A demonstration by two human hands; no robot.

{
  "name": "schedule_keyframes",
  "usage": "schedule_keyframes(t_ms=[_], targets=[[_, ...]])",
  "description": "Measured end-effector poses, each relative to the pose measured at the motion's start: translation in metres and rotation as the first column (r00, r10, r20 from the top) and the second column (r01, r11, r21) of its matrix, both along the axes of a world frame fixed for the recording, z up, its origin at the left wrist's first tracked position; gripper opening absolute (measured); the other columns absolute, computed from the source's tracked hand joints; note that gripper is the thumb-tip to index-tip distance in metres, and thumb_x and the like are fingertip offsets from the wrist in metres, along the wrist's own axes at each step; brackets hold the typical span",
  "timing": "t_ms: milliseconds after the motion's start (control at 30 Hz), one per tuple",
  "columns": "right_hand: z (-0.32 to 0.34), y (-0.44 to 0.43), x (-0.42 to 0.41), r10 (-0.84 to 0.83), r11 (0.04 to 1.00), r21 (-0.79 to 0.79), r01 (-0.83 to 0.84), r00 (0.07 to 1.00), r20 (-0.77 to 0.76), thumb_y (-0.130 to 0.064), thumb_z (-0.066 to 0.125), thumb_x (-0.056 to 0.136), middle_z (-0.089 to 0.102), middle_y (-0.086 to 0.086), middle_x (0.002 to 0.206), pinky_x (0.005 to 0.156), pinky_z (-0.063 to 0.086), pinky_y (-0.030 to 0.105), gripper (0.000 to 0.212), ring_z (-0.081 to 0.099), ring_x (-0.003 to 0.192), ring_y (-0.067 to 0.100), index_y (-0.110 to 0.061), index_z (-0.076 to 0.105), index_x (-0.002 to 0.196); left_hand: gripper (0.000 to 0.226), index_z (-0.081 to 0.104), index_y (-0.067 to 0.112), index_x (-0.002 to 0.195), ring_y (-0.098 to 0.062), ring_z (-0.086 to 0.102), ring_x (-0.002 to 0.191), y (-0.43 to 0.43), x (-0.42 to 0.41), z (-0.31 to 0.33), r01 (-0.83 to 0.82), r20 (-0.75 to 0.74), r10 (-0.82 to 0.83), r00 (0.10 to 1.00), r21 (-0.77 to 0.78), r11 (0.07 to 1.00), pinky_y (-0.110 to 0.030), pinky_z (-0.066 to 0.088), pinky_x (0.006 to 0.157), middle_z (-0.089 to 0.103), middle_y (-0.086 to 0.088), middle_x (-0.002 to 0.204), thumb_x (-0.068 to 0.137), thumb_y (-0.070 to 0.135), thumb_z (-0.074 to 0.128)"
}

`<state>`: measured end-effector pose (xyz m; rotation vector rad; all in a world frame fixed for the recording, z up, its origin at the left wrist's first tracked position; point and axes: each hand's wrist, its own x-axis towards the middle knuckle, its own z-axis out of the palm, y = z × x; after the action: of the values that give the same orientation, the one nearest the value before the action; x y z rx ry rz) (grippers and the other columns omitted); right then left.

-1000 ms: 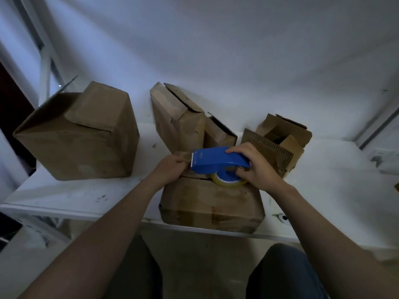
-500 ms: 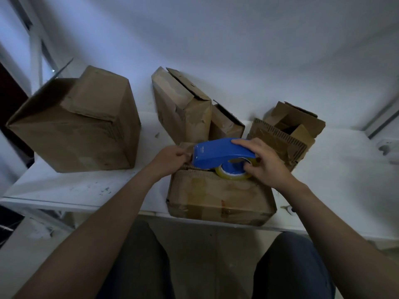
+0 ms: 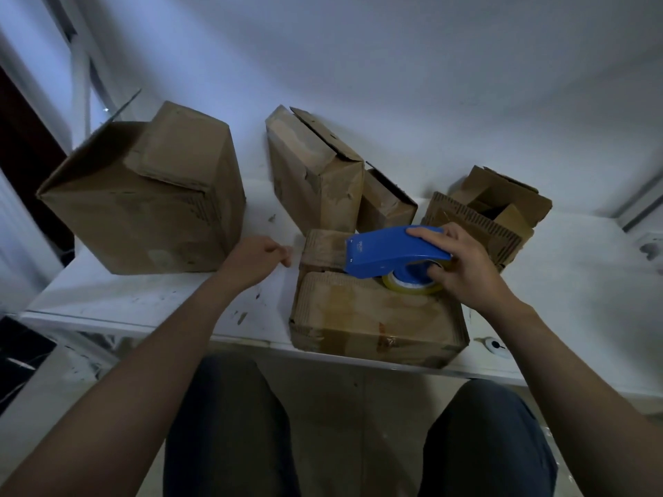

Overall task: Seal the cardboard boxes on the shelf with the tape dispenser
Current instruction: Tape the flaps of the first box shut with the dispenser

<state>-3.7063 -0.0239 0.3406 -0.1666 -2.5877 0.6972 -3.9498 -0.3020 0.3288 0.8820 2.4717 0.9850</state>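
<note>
A low cardboard box (image 3: 373,317) sits at the front edge of the white shelf (image 3: 143,295). On its top rests a blue tape dispenser (image 3: 387,252) with a yellowish tape roll (image 3: 405,286), and my right hand (image 3: 462,263) grips it from the right. My left hand (image 3: 256,258) hovers just left of the box, fingers loosely curled, holding nothing and apart from the cardboard.
A large box (image 3: 150,202) lies tipped at the left. Two upright boxes (image 3: 315,174) lean against the back wall, with an open box (image 3: 495,209) at the right. My knees (image 3: 229,425) are below the shelf edge.
My left hand has let go of the box's left flap and drawn back to the left. The dispenser and my right hand shifted slightly right on the box top.
</note>
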Motion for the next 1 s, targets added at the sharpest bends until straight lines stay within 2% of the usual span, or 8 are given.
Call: schedule_keyframes(t_ms=[133,367,533,600,800,867,933,1000], targets=[[-0.002,0.015,0.012,-0.082,0.996,0.046,0.083,0.996,-0.018,0.016,0.067,0.076,0.046,0.005,0.108,0.089,0.041,0.021,0.083,0.046,0.098,0.016,-0.037,0.053,0.139,0.037,0.071,0.014,0.072,-0.010,0.045,0.051,-0.029,-0.014,-0.007,-0.134,0.032,0.133,0.991,0.016,0.991,-0.026,0.031,0.051,0.055,0.006,0.058,0.101,0.029,0.055],[-0.006,0.010,0.016,-0.134,0.991,0.013,0.134,0.991,-0.020,0.020,0.065,0.076,0.045,0.004,0.110,0.089,0.035,0.009,0.081,0.044,0.100,0.014,-0.035,0.056,0.135,0.036,0.069,0.014,0.072,-0.005,0.045,0.052,-0.030,-0.014,-0.023,-0.150,0.059,0.146,0.987,0.064,0.987,-0.025,0.031,0.051,0.053,0.013,0.056,0.103,0.025,0.053],[-0.002,0.008,0.024,-0.155,0.988,0.019,0.155,0.988,-0.026,0.021,0.064,0.075,0.048,0.010,0.111,0.089,0.039,0.018,0.081,0.046,0.102,0.017,-0.032,0.057,0.135,0.036,0.068,0.020,0.070,-0.017,0.057,0.069,-0.028,-0.018,-0.033,-0.127,0.068,0.118,0.991,0.147,0.981,-0.028,0.039,0.061,0.068,-0.007,0.080,0.102,0.029,0.055],[-0.001,0.008,0.027,-0.169,0.985,0.028,0.169,0.985,-0.028,0.021,0.064,0.075,0.048,0.009,0.111,0.088,0.039,0.018,0.080,0.046,0.101,0.016,-0.031,0.057,0.135,0.036,0.068,0.020,0.070,-0.021,0.061,0.078,-0.026,-0.018,-0.036,-0.116,0.071,0.107,0.992,0.157,0.981,-0.029,0.041,0.065,0.068,-0.006,0.086,0.102,0.029,0.055],[-0.004,0.006,0.035,-0.216,0.976,0.017,0.218,0.975,-0.051,0.024,0.060,0.075,0.048,0.005,0.113,0.089,0.035,0.006,0.078,0.043,0.102,0.009,-0.029,0.058,0.132,0.036,0.070,0.015,0.075,-0.019,0.056,0.064,-0.017,-0.012,-0.045,-0.077,0.070,0.067,0.995,0.159,0.984,-0.028,0.040,0.056,0.067,-0.012,0.085,0.103,0.031,0.053],[-0.005,0.007,0.037,-0.234,0.972,0.020,0.236,0.970,-0.067,0.025,0.058,0.073,0.049,0.007,0.113,0.088,0.034,0.002,0.078,0.043,0.102,0.009,-0.028,0.059,0.131,0.036,0.069,0.016,0.075,-0.025,0.058,0.063,-0.014,-0.009,-0.047,-0.069,0.079,0.057,0.995,0.164,0.984,-0.026,0.044,0.055,0.067,-0.014,0.084,0.103,0.030,0.053],[-0.005,0.007,0.037,-0.257,0.966,0.012,0.259,0.964,-0.070,0.025,0.058,0.074,0.050,0.008,0.114,0.086,0.033,0.000,0.077,0.043,0.101,0.009,-0.027,0.060,0.131,0.035,0.069,0.016,0.074,-0.028,0.064,0.077,-0.012,-0.007,-0.049,-0.075,0.097,0.058,0.994,0.186,0.980,-0.033,0.049,0.069,0.068,-0.012,0.087,0.103,0.028,0.053],[-0.006,0.006,0.037,-0.272,0.962,0.016,0.274,0.960,-0.068,0.025,0.058,0.074,0.050,0.007,0.114,0.086,0.032,0.000,0.076,0.042,0.101,0.008,-0.026,0.060,0.130,0.035,0.068,0.020,0.072,-0.022,0.063,0.086,-0.011,-0.005,-0.053,-0.075,0.100,0.057,0.993,0.190,0.979,-0.033,0.046,0.075,0.067,-0.004,0.088,0.103,0.027,0.053]])
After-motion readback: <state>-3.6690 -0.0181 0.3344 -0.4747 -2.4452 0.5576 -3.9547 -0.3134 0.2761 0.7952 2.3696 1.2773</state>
